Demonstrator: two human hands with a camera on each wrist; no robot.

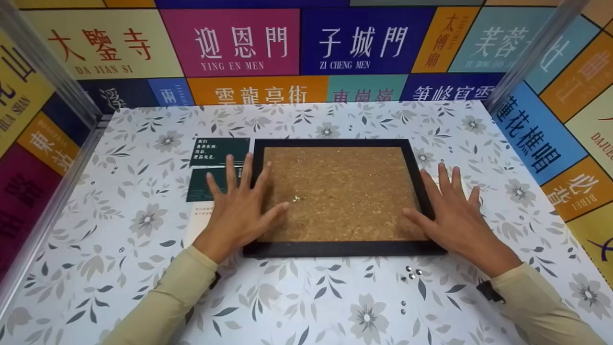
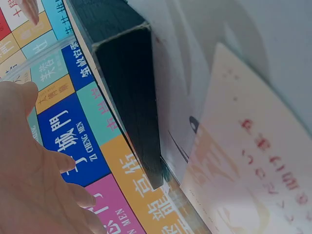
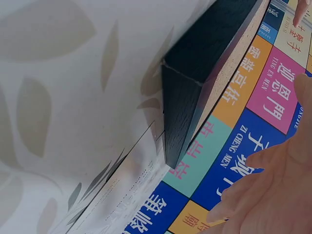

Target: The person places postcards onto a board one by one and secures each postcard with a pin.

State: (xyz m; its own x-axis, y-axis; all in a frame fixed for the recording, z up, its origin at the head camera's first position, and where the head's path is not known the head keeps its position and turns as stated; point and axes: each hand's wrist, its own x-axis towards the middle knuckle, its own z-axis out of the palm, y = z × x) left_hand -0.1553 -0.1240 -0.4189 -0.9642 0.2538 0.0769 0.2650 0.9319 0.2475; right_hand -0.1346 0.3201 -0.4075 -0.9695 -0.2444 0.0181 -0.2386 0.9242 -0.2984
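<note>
The left hand (image 1: 237, 209) and right hand (image 1: 457, 221) are apart, fingers spread over opposite sides of the board (image 1: 340, 191). It lies flat on the table (image 1: 287, 306) — sliding it nearer could scatter the silvery bits (image 1: 412, 276) just beyond its near edge.

Corkboard (image 1: 342, 191) and cards (image 1: 221, 151) on table (image 1: 306, 311) (floral)

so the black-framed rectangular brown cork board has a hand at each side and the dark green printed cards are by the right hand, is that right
Not quite: the dark green printed cards are by the left hand, not the right hand, as the head view shows. The black-framed rectangular brown cork board does have a hand at each side.
</note>
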